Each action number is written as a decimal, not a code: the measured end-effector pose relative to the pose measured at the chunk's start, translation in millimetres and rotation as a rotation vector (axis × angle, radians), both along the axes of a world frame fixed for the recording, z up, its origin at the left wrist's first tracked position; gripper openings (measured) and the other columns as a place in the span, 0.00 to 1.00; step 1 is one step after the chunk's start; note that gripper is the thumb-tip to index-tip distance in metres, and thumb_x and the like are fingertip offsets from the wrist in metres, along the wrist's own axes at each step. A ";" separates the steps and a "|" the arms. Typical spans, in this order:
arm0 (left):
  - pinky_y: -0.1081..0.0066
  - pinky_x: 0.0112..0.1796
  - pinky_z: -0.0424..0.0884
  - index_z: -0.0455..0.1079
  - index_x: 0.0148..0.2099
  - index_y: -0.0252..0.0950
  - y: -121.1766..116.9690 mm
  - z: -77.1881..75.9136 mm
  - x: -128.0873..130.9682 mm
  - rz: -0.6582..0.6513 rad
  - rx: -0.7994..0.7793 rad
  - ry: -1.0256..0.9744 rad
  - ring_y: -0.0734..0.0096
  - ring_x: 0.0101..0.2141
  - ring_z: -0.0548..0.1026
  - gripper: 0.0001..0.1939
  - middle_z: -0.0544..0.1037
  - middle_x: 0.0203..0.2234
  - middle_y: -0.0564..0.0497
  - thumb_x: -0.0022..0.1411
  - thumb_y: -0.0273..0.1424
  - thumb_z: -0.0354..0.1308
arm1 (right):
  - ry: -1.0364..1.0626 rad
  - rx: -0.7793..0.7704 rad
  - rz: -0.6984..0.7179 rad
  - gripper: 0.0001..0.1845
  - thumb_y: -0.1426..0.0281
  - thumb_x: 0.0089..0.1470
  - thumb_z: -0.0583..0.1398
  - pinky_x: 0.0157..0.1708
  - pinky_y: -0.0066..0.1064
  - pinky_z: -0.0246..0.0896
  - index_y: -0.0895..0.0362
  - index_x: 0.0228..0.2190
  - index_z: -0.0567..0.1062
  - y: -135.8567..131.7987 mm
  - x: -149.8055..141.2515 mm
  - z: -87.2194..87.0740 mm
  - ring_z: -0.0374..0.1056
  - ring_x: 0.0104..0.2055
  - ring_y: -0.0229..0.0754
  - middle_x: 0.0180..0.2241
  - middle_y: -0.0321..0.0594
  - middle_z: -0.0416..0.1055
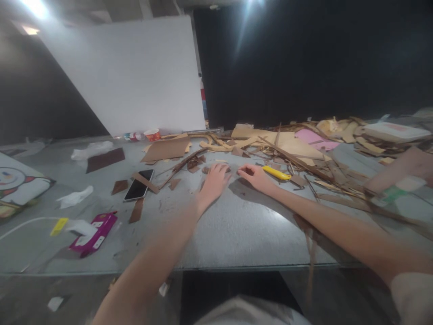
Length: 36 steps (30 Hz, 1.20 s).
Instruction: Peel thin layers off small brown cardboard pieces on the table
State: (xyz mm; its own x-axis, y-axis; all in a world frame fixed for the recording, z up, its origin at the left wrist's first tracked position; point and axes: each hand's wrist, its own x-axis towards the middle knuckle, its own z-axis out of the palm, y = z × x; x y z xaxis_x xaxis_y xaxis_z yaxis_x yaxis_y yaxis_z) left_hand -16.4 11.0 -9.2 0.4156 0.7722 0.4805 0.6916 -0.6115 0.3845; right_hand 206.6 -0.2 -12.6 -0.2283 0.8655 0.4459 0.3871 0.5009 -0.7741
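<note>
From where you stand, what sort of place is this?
Probably a small workshop or craft area: the grey tabletop is littered with brown and tan scraps, and a yellow tool, perhaps a cutter, lies among them.

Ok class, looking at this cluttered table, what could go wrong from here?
The yellow tool, possibly a cutter, lies close beside the right hand, which could bump it.

The smartphone lies partly under a brown strip, so it might get scratched or swept aside with it.
</note>
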 end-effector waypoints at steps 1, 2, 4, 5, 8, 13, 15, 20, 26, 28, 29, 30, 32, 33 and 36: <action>0.51 0.67 0.61 0.74 0.64 0.36 2.3 0.1 -2.2 0.035 0.013 0.047 0.47 0.67 0.67 0.18 0.75 0.64 0.37 0.76 0.34 0.59 | -0.006 0.002 0.002 0.19 0.51 0.66 0.61 0.39 0.36 0.68 0.53 0.37 0.79 1.4 0.0 -1.6 0.71 0.35 0.45 0.34 0.40 0.79; 0.50 0.67 0.61 0.72 0.65 0.36 4.7 -0.5 -4.1 0.065 0.012 0.082 0.47 0.67 0.66 0.19 0.74 0.66 0.37 0.76 0.33 0.58 | -0.016 0.010 0.003 0.19 0.51 0.66 0.61 0.39 0.36 0.68 0.53 0.37 0.79 2.9 0.1 -3.1 0.71 0.36 0.45 0.35 0.40 0.79; 0.50 0.66 0.62 0.74 0.63 0.36 8.8 -3.0 -6.8 0.086 -0.018 0.126 0.47 0.65 0.68 0.16 0.76 0.63 0.37 0.77 0.32 0.57 | -0.042 0.034 -0.002 0.19 0.51 0.68 0.59 0.41 0.37 0.68 0.53 0.37 0.77 6.4 0.7 -5.9 0.71 0.37 0.46 0.35 0.40 0.78; 0.51 0.65 0.64 0.75 0.60 0.36 10.3 -4.5 -7.7 0.081 -0.036 0.137 0.48 0.63 0.70 0.14 0.78 0.60 0.38 0.77 0.31 0.56 | -0.053 0.044 -0.007 0.19 0.51 0.68 0.58 0.41 0.37 0.67 0.53 0.37 0.76 8.2 1.3 -7.1 0.70 0.37 0.46 0.35 0.40 0.78; 0.53 0.60 0.68 0.77 0.53 0.35 11.6 -8.1 -8.5 0.086 -0.068 0.114 0.49 0.57 0.74 0.08 0.81 0.51 0.40 0.75 0.29 0.60 | -0.076 0.031 -0.028 0.19 0.52 0.69 0.56 0.40 0.36 0.66 0.53 0.35 0.73 12.7 3.1 -9.7 0.70 0.36 0.46 0.33 0.40 0.77; 0.51 0.61 0.68 0.76 0.55 0.36 7.6 -10.2 -7.0 0.131 -0.044 0.079 0.45 0.60 0.72 0.14 0.78 0.52 0.39 0.69 0.31 0.69 | -0.063 -0.025 -0.040 0.17 0.52 0.70 0.54 0.38 0.36 0.65 0.52 0.36 0.71 13.1 4.0 -10.0 0.69 0.33 0.45 0.29 0.37 0.75; 0.48 0.61 0.68 0.78 0.54 0.36 6.4 -10.6 -7.4 0.168 -0.041 0.104 0.42 0.60 0.71 0.14 0.78 0.52 0.38 0.70 0.34 0.69 | -0.053 -0.030 -0.037 0.17 0.53 0.70 0.54 0.38 0.36 0.66 0.52 0.36 0.70 11.5 3.5 -8.8 0.70 0.33 0.45 0.29 0.37 0.75; 0.51 0.58 0.71 0.80 0.51 0.38 3.6 -6.9 -8.2 0.129 -0.081 0.047 0.46 0.56 0.75 0.08 0.82 0.49 0.40 0.70 0.28 0.66 | -0.016 -0.055 -0.025 0.18 0.53 0.71 0.55 0.39 0.36 0.68 0.53 0.36 0.73 7.0 2.3 -4.3 0.72 0.33 0.44 0.29 0.38 0.77; 0.57 0.54 0.73 0.78 0.53 0.42 -9.8 2.2 -0.6 0.054 -0.125 -0.115 0.52 0.53 0.79 0.12 0.83 0.49 0.45 0.70 0.24 0.65 | 0.182 -0.076 0.027 0.24 0.46 0.68 0.59 0.43 0.38 0.73 0.54 0.39 0.76 5.3 1.9 -1.1 0.76 0.34 0.44 0.34 0.42 0.81; 0.57 0.54 0.73 0.78 0.53 0.42 -13.2 3.1 1.7 0.048 -0.130 -0.112 0.52 0.53 0.79 0.11 0.83 0.49 0.44 0.71 0.25 0.65 | 0.235 -0.078 0.032 0.25 0.44 0.67 0.60 0.43 0.39 0.74 0.54 0.38 0.76 5.2 1.9 -0.5 0.76 0.34 0.44 0.35 0.43 0.82; 0.57 0.54 0.73 0.78 0.53 0.42 -14.1 3.0 2.4 0.050 -0.131 -0.108 0.51 0.53 0.79 0.11 0.83 0.49 0.44 0.71 0.25 0.65 | 0.248 -0.077 0.033 0.26 0.43 0.66 0.61 0.43 0.39 0.74 0.54 0.38 0.76 5.1 1.9 -0.3 0.76 0.34 0.45 0.36 0.43 0.82; 0.57 0.54 0.73 0.78 0.53 0.42 -14.6 2.8 2.9 0.050 -0.134 -0.103 0.52 0.53 0.79 0.11 0.83 0.49 0.44 0.71 0.26 0.65 | 0.251 -0.076 0.033 0.26 0.42 0.66 0.61 0.43 0.39 0.74 0.54 0.38 0.76 4.8 1.9 0.0 0.76 0.35 0.45 0.36 0.43 0.82; 0.57 0.54 0.73 0.78 0.53 0.42 -14.6 2.0 3.0 0.051 -0.139 -0.104 0.52 0.53 0.79 0.10 0.83 0.49 0.45 0.72 0.26 0.64 | 0.244 -0.070 0.030 0.27 0.42 0.66 0.61 0.43 0.39 0.74 0.54 0.38 0.76 4.2 2.0 0.5 0.76 0.35 0.44 0.36 0.43 0.83; 0.58 0.54 0.73 0.78 0.53 0.43 -14.3 1.7 2.9 0.048 -0.141 -0.106 0.53 0.53 0.79 0.10 0.83 0.49 0.45 0.72 0.27 0.64 | 0.242 -0.067 0.026 0.27 0.42 0.66 0.61 0.43 0.39 0.74 0.54 0.38 0.76 3.8 2.0 0.7 0.77 0.35 0.44 0.36 0.43 0.83; 0.58 0.54 0.74 0.78 0.53 0.42 -13.1 0.9 2.1 0.037 -0.141 -0.109 0.53 0.52 0.80 0.10 0.83 0.49 0.45 0.72 0.27 0.64 | 0.249 -0.058 0.016 0.27 0.42 0.66 0.61 0.43 0.39 0.74 0.54 0.38 0.76 2.9 2.2 1.4 0.77 0.35 0.44 0.36 0.44 0.83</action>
State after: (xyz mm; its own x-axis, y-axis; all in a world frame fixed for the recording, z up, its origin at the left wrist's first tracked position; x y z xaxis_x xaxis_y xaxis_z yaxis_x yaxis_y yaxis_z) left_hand -14.3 -2.1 -8.3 0.3370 0.8488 0.4073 0.6618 -0.5213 0.5387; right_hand 208.8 2.7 -11.2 -0.1313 0.8885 0.4396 0.1735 0.4572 -0.8723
